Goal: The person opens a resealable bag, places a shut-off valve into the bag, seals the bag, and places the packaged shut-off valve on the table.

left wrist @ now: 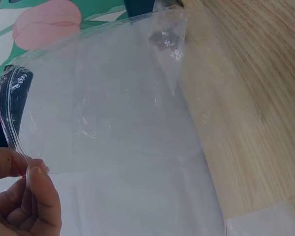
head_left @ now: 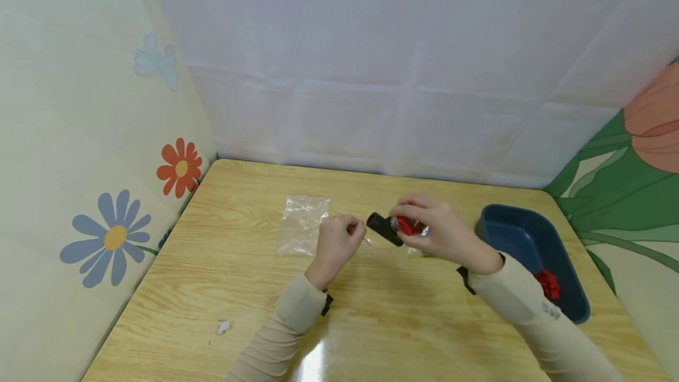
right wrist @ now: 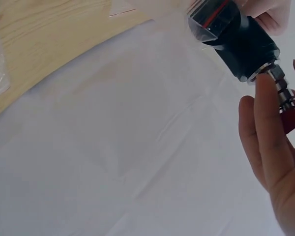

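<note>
My left hand [head_left: 339, 240] pinches the zip edge of a clear zip bag [left wrist: 123, 113], which spreads out in front of it in the left wrist view. Beside it, my right hand [head_left: 437, 229] holds a black tubular fitting [head_left: 383, 229] by its red end piece [right wrist: 292, 118]. A ridged metal stem [right wrist: 280, 86] joins the black body to the red part. The far end of the fitting sits close to the left hand and the bag's edge. Whether that end is inside the bag, I cannot tell.
Another clear bag [head_left: 302, 226] lies flat on the wooden table [head_left: 249, 205], left of the hands. At the right stands a dark blue tray [head_left: 509, 217] with a red knob-like piece [head_left: 549, 285] in it. A white scrap [head_left: 224, 327] shows near the front left.
</note>
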The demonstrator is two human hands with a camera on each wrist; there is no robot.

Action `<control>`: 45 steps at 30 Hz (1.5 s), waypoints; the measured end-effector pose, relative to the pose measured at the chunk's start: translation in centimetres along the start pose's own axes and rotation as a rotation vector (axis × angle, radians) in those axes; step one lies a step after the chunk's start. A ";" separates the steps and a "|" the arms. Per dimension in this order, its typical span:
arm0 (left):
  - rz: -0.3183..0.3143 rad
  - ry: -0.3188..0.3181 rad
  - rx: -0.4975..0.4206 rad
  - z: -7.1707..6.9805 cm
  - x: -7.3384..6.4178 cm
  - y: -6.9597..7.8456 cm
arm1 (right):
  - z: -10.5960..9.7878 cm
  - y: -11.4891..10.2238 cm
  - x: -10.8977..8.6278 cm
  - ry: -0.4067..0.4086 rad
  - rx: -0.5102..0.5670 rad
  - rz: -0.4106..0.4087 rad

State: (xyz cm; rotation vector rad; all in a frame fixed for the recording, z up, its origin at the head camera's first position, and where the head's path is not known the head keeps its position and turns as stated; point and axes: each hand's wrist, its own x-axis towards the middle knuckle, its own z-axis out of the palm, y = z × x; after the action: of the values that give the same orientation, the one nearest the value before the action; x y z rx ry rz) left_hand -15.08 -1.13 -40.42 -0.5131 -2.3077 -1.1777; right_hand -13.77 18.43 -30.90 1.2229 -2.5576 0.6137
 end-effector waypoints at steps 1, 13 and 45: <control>-0.003 -0.002 -0.002 0.0 0.0 0.0 | 0.0 0.0 0.0 -0.011 -0.008 -0.003; -0.011 -0.010 -0.010 -0.4 0.0 0.1 | 0.6 -0.4 0.7 -0.065 -0.041 -0.001; 0.013 -0.027 -0.049 -0.2 -0.1 0.4 | 3.5 0.2 1.5 -0.136 0.019 0.065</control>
State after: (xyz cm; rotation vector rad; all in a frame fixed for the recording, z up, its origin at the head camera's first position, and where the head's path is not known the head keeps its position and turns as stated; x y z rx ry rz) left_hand -14.72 -1.12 -40.08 -0.5647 -2.2997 -1.2311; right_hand -14.95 15.87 -33.49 1.2315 -2.7192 0.5881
